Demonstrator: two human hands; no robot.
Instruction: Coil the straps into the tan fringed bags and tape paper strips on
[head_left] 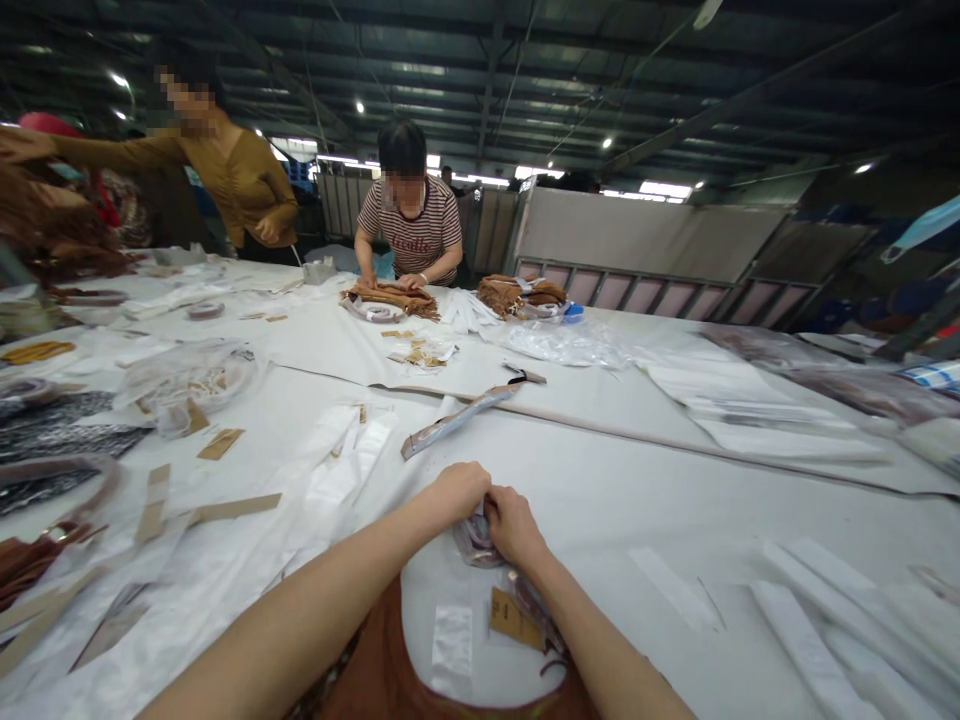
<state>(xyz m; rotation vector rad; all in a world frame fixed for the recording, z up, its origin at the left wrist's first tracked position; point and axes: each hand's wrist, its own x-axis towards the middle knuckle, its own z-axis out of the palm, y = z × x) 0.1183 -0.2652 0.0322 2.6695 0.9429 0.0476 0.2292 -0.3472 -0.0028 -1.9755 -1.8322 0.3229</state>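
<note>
My left hand (461, 490) and my right hand (514, 522) meet at the middle of the white table, fingers closed and touching. Between and just below them is a coiled mauve strap (477, 542), partly hidden by my fingers; both hands grip its upper part. Under my right forearm lies a brown card tag (514, 618) beside a clear wrapped strip. A small clear plastic packet (452, 640) rests left of the tag. Brown fabric (375, 660) spreads along the near edge, below my arms.
Across the white table (600, 480), a person in a striped shirt (412, 235) handles brown fabric (394, 300). Another person in a mustard top (240, 185) stands at left. Plastic bags and card strips (232, 508) cover the left side; white strips (810, 640) lie at right.
</note>
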